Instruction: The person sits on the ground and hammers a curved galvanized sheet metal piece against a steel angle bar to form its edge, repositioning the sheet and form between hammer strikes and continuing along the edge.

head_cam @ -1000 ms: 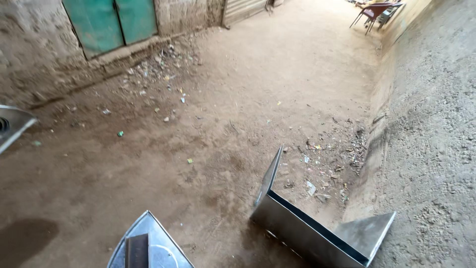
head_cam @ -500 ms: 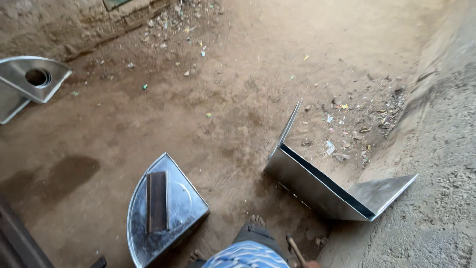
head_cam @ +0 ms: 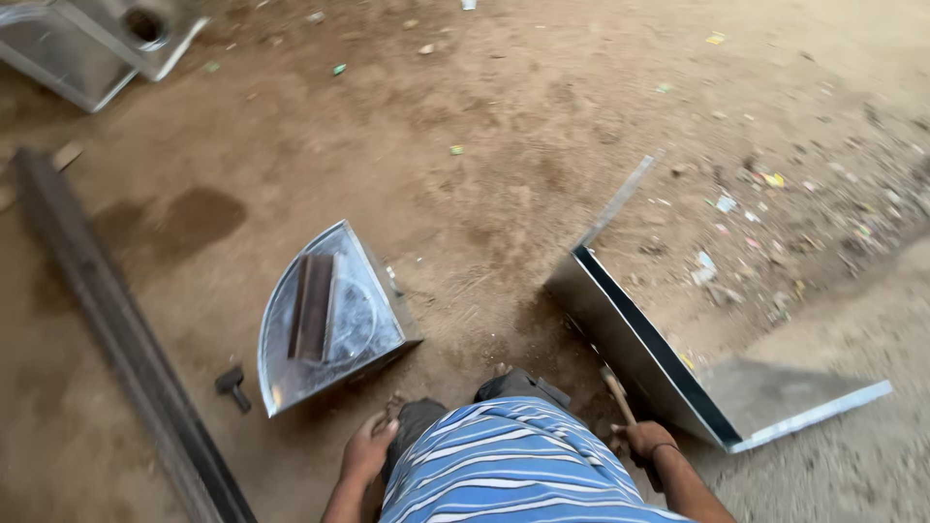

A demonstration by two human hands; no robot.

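Note:
My right hand (head_cam: 644, 441) is closed around a wooden handle (head_cam: 617, 392) that points up toward a folded sheet-metal duct piece (head_cam: 639, 344) on the dirt ground. My left hand (head_cam: 368, 447) rests low by my knee, fingers curled, holding nothing I can make out. Just left of it lies a quarter-round sheet-metal piece (head_cam: 363, 320) with a flat rusty bar (head_cam: 312, 305) lying on top. My blue striped shirt (head_cam: 509, 470) fills the bottom centre and hides my lap.
A long dark steel beam (head_cam: 116, 329) runs diagonally at the left. A small hammer head (head_cam: 232, 385) lies between the beam and the quarter-round piece. Another sheet-metal box with a round hole (head_cam: 145, 29) sits at the top left. Litter is scattered at the right.
The view has tilted downward from the yard toward my body. My hands, shirt and the steel beam have come into sight; the metal pieces now appear closer.

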